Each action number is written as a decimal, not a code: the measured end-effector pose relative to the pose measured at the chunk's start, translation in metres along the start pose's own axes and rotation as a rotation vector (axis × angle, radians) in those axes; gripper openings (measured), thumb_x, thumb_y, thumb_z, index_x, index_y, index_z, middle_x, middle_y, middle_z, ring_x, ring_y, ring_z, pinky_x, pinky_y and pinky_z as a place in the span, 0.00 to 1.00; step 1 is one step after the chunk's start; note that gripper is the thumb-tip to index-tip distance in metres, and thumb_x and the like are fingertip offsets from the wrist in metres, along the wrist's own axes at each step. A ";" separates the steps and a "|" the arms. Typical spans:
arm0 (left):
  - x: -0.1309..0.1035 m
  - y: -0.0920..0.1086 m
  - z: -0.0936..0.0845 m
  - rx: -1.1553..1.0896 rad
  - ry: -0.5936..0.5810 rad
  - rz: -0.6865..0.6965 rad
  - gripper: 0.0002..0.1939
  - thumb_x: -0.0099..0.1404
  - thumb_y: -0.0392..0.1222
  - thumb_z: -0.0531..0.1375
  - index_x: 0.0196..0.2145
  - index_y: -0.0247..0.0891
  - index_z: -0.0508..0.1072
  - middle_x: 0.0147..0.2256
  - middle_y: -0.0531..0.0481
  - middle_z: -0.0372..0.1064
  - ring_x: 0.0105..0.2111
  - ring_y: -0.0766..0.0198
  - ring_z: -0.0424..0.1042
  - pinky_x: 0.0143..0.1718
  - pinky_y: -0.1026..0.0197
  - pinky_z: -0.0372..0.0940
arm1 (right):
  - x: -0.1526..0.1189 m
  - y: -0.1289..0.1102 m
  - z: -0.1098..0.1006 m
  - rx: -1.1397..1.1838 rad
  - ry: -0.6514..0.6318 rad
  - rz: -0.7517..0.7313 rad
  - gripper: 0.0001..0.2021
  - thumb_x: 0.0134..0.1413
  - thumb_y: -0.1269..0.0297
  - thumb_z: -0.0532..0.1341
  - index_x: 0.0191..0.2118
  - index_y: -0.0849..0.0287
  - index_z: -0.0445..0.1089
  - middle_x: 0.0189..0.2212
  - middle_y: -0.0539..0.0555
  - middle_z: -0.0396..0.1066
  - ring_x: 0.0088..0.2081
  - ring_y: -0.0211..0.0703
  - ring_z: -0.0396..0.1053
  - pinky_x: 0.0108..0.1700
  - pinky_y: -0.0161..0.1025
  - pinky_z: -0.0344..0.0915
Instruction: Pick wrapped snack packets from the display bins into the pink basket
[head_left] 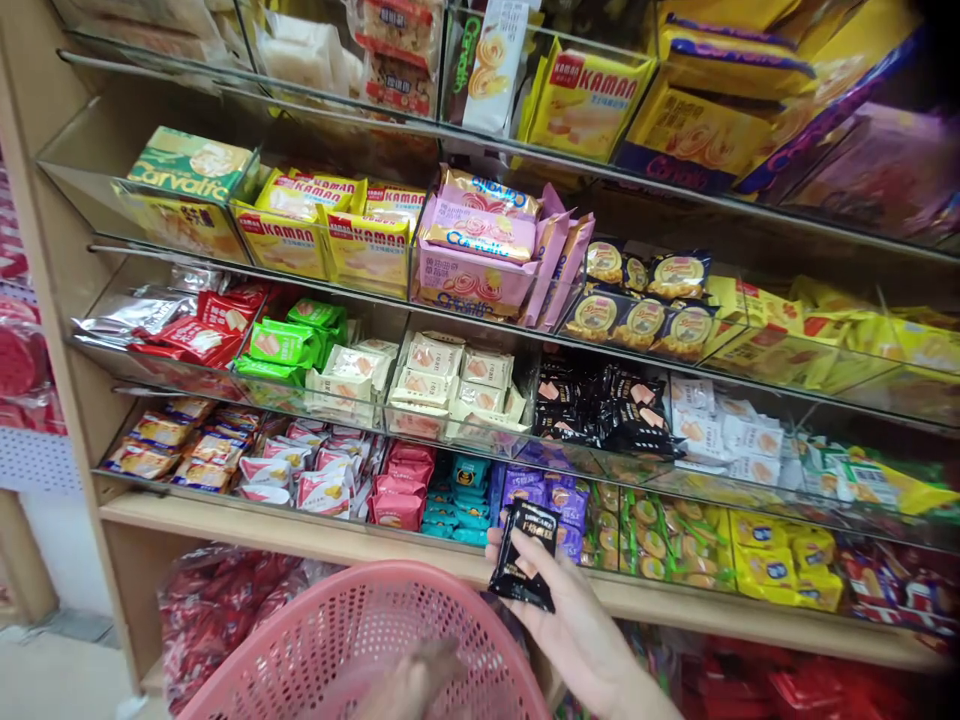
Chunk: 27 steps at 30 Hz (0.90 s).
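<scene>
Packet [516,578], black with gold lettering, pinched in right hand [566,615]: grip narrow on it, thumb over printed face, fingers behind. Tilted slightly, positioned in front of purple packets [525,486] on bottom display row, near right rim of pink basket [322,630]. Left hand [424,675] blurred, over or inside basket; can't tell grip state. Similar black packets [630,405] one row up, between cream packets [486,370] and white packets [701,430]. Teal packets [457,500] left of purple. Red bags [217,600] below wooden ledge [225,522], left of basket.
</scene>
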<state>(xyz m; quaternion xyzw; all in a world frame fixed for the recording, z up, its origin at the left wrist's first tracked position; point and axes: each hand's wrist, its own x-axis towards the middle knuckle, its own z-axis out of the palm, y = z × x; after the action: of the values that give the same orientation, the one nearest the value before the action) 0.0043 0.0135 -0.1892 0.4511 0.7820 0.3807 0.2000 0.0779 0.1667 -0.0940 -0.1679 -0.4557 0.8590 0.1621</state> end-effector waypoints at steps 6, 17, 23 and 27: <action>0.007 0.044 -0.022 -0.113 0.419 0.154 0.13 0.64 0.43 0.50 0.45 0.41 0.66 0.42 0.47 0.67 0.44 0.60 0.65 0.46 0.56 0.62 | 0.001 0.041 -0.017 0.088 0.036 0.094 0.15 0.41 0.64 0.67 0.39 0.60 0.71 0.36 0.53 0.73 0.40 0.41 0.69 0.36 0.34 0.65; 0.006 0.055 0.004 0.080 0.362 0.114 0.23 0.59 0.44 0.55 0.52 0.42 0.60 0.46 0.45 0.62 0.46 0.55 0.62 0.46 0.51 0.61 | -0.013 0.075 -0.010 0.293 0.013 0.127 0.22 0.49 0.53 0.59 0.50 0.53 0.65 0.42 0.52 0.72 0.42 0.44 0.68 0.41 0.39 0.65; 0.016 0.043 -0.004 -0.228 0.418 0.072 0.22 0.58 0.40 0.55 0.50 0.40 0.61 0.42 0.46 0.67 0.44 0.58 0.67 0.44 0.55 0.63 | -0.014 0.079 -0.009 0.361 -0.009 0.099 0.22 0.52 0.49 0.54 0.52 0.52 0.64 0.46 0.51 0.70 0.46 0.44 0.66 0.44 0.41 0.64; 0.019 0.037 -0.015 -0.514 0.425 0.029 0.19 0.59 0.45 0.55 0.48 0.38 0.61 0.38 0.48 0.68 0.37 0.62 0.70 0.38 0.60 0.67 | -0.015 0.078 -0.010 0.379 -0.066 0.111 0.23 0.54 0.49 0.52 0.52 0.53 0.64 0.45 0.52 0.70 0.46 0.43 0.65 0.46 0.43 0.63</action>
<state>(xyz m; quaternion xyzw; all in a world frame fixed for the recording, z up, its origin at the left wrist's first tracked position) 0.0058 0.0348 -0.1505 0.3075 0.6782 0.6539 0.1339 0.0855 0.1261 -0.1629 -0.1309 -0.2811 0.9420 0.1281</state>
